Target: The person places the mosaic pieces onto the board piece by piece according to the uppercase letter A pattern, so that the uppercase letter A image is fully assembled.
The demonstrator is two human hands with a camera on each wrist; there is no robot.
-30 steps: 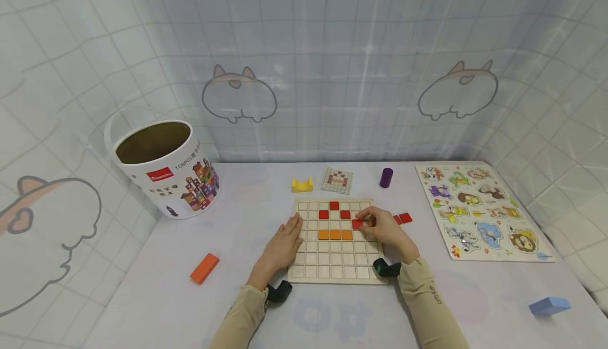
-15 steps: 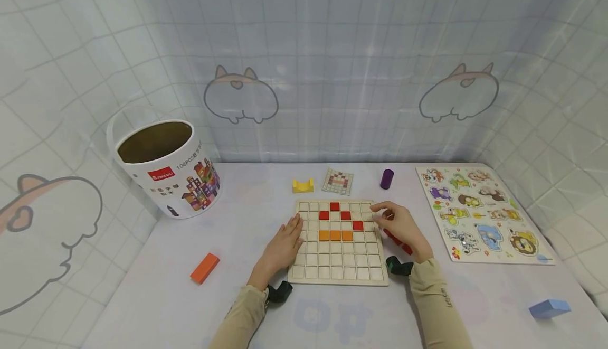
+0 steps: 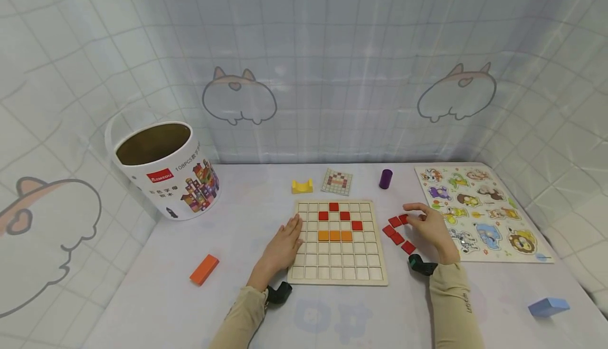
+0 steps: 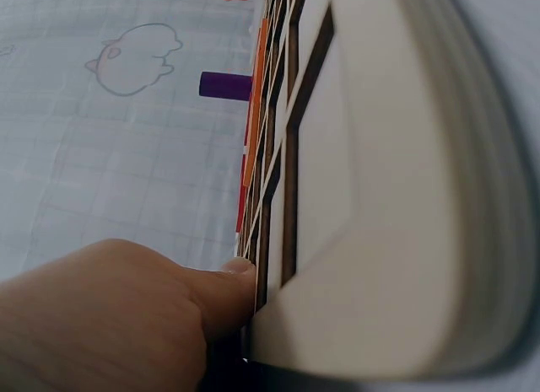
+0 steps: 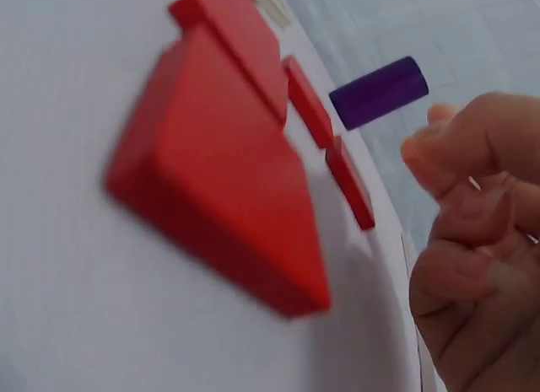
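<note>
The red tiles are lying flat on the counter, strung in a loose line running from near you out toward the far right, just beside the right edge of the board. Being square, they are showing no long axis of their own. Your right hand is hovering at the far end of that line, fingers loosely curled over the farthest tile; from the right wrist view the fingertips are sitting just above it, and you are probably not pinching it yet, though blur is making that hard to judge. The remaining tiles are lying to the near left of your grip. Your left hand is resting flat, fingers straight, pressing on the board's left edge, wrist angling back toward you.
</note>
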